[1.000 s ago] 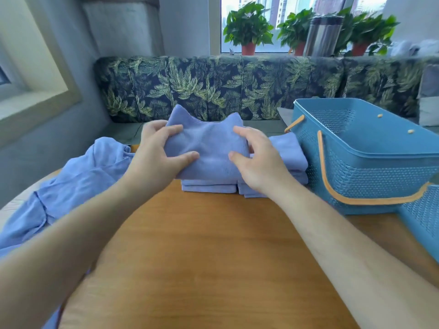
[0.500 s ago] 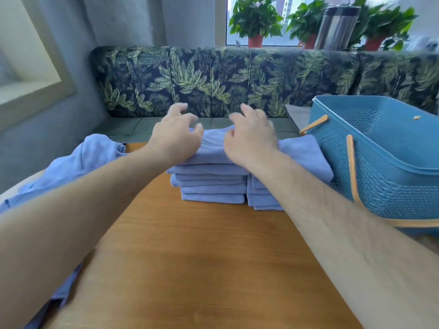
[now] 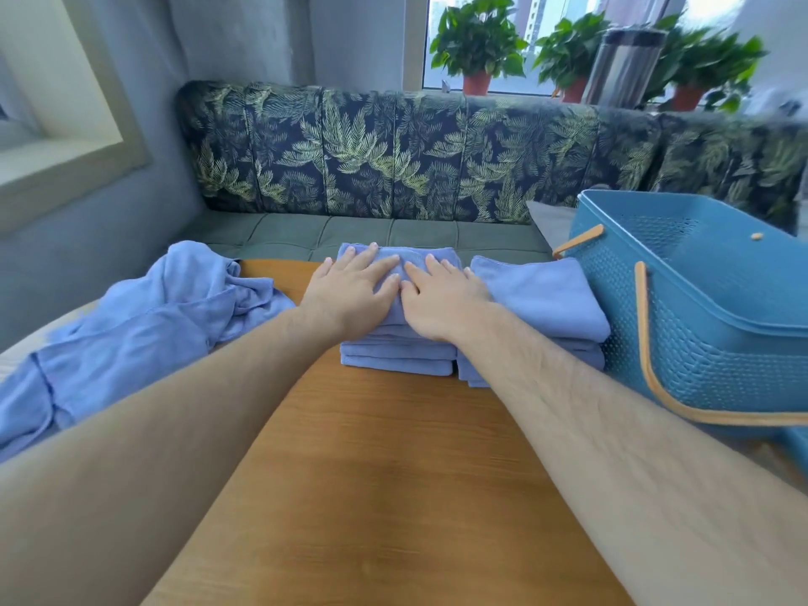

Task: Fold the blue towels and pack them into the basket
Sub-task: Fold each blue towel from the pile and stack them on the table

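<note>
Blue folded towels (image 3: 542, 295) sit beside the basket (image 3: 699, 343) near the table (image 3: 371, 496) edge.

I look across a wooden table (image 3: 393, 496); beyond its far edge runs a bench with a green tufted seat (image 3: 350, 231) and a dark backrest (image 3: 393, 155) printed with palm leaves. Grey walls (image 3: 245, 37) rise behind it, with a pale recessed ledge (image 3: 57, 164) at left. Daylight comes through a window (image 3: 546, 15) above the backrest, where potted plants (image 3: 478, 41) and a metal cylinder (image 3: 621, 67) stand.
</note>
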Tool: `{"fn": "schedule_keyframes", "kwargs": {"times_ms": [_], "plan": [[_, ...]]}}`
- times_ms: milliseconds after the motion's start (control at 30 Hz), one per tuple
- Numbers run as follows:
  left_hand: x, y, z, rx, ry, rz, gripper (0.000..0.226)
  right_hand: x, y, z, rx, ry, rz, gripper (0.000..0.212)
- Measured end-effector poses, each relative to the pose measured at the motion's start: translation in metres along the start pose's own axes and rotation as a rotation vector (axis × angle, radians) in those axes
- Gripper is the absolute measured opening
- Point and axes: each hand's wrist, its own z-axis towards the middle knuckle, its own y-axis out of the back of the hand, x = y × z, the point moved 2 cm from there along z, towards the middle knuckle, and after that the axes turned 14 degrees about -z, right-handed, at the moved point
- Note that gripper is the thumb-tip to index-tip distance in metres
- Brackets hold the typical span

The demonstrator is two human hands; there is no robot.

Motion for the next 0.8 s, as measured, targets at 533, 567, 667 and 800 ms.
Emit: {"fn": "schedule_keyframes", "kwargs": {"times_ms": [533, 567, 667, 800], "plan": [[0.128, 0.117, -0.173, -0.306, 0.217, 0.233, 0.048, 0.198, 0.025, -0.068, -0.322, 0.347, 0.247, 0.041], [0.143, 0.123, -0.181, -0.255, 0.285, 0.261, 0.046, 0.215, 0.021, -0.068, -0.296, 0.369, 0.255, 0.042], [0.171, 0.126, -0.196, -0.143, 0.347, 0.313, 0.036, 0.252, 0.006, -0.068, -0.207, 0.405, 0.249, 0.044], [0.177, 0.129, -0.197, -0.253, 0.208, 0.255, 0.024, 0.269, -0.005, -0.063, -0.149, 0.389, 0.404, 0.037]]}}
